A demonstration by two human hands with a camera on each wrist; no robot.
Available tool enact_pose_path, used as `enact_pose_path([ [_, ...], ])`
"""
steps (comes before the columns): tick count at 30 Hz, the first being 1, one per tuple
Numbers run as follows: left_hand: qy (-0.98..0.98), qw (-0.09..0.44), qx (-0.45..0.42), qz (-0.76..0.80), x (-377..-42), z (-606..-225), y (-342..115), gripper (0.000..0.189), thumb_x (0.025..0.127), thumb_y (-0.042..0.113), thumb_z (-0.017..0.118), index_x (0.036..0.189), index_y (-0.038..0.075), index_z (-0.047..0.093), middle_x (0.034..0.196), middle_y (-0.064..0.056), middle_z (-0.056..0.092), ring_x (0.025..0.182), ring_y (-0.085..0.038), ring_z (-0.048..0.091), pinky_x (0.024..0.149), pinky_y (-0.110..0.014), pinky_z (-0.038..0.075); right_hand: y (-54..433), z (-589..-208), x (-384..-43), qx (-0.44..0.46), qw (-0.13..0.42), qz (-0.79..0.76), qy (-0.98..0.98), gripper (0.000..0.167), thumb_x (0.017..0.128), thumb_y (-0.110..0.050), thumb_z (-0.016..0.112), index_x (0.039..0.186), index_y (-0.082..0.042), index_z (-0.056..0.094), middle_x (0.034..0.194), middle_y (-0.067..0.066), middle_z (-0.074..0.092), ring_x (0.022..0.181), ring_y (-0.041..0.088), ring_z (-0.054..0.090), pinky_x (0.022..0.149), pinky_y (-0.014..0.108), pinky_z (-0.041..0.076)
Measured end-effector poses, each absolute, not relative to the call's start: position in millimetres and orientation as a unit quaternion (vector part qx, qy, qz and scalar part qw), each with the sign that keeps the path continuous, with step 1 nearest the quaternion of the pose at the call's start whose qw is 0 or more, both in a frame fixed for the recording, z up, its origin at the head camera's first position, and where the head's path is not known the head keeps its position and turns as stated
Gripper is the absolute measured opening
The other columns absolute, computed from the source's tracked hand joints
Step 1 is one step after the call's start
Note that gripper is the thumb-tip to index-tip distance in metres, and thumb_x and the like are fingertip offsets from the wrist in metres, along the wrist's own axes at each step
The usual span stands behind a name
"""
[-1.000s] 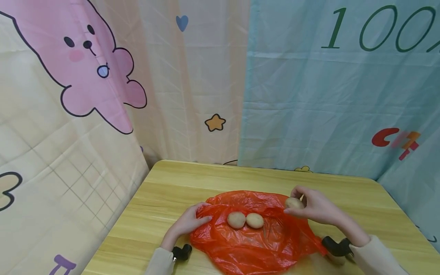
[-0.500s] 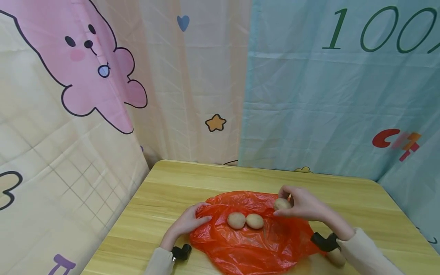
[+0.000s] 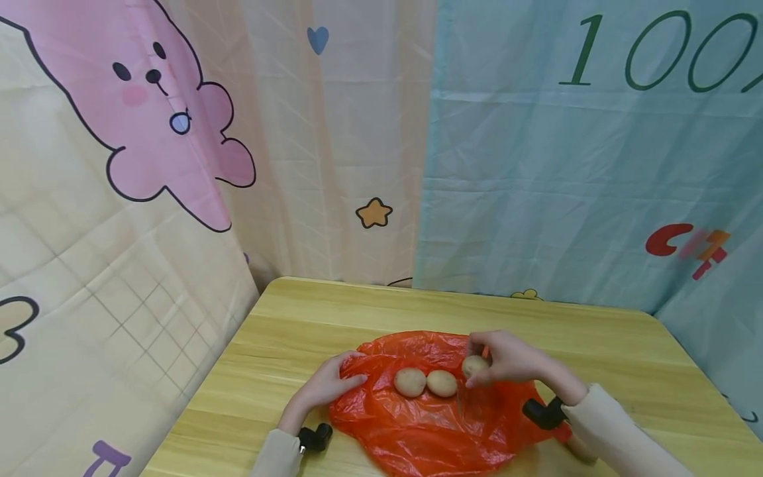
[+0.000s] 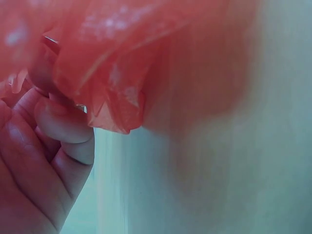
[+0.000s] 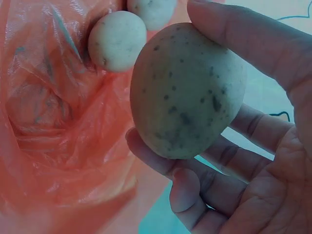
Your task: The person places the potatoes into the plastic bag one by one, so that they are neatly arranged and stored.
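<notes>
Two oval tan potatoes (image 3: pixel 410 382) (image 3: pixel 442 383) are lying on a crumpled red plastic bag (image 3: pixel 429 421); right hand (image 3: pixel 509 358) is pinching a speckled tan potato (image 3: pixel 474 366) just right; left hand (image 3: pixel 326 384) is gripping left edge, probably for steadying.

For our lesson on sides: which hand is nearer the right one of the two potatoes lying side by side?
Right. The right hand, holding another potato, is just right of the named potato; the left hand is farther, at the left edge of the bag.
</notes>
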State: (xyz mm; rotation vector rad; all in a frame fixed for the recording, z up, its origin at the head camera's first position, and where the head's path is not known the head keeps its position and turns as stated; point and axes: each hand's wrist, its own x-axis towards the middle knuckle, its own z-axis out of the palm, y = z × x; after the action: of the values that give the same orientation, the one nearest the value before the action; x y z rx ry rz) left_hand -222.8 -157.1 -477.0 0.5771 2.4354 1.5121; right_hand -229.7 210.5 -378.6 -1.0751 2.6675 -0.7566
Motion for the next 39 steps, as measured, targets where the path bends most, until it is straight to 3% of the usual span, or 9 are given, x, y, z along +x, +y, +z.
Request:
enact_pose_path([
  [11, 0.818, 0.118, 0.193, 0.530, -222, -474, -157, 0.037, 0.092, 0.026, 0.064, 0.124, 0.011, 0.056, 0.114, -0.002, 0.061, 0.093, -0.017, 0.058, 0.082, -0.031, 0.049, 203, -391, -237, -0.368, 0.136, -0.237, 0.889, 0.033, 0.073, -0.029, 0.082, 0.089, -0.017, 0.057, 0.082, -0.009, 0.054, 0.071, 0.011, 0.047, 0.063, 0.026, 0.040],
  [18, 0.827, 0.112, 0.194, 0.516, -223, -474, -157, 0.036, 0.092, 0.027, 0.063, 0.124, 0.011, 0.056, 0.114, -0.001, 0.060, 0.094, -0.017, 0.058, 0.084, -0.033, 0.049, 200, -401, -238, -0.373, 0.124, -0.217, 0.894, 0.033, 0.072, -0.030, 0.083, 0.088, -0.016, 0.058, 0.082, -0.009, 0.053, 0.073, 0.011, 0.047, 0.066, 0.027, 0.041],
  [39, 0.828, 0.111, 0.192, 0.515, -223, -477, -158, 0.038, 0.091, 0.027, 0.064, 0.125, 0.013, 0.056, 0.117, -0.001, 0.060, 0.095, -0.016, 0.058, 0.085, -0.034, 0.049, 205, -424, -243, -0.375, 0.107, -0.203, 0.898, 0.032, 0.070, -0.027, 0.084, 0.085, -0.017, 0.058, 0.076, -0.011, 0.049, 0.065, 0.008, 0.042, 0.059, 0.025, 0.037],
])
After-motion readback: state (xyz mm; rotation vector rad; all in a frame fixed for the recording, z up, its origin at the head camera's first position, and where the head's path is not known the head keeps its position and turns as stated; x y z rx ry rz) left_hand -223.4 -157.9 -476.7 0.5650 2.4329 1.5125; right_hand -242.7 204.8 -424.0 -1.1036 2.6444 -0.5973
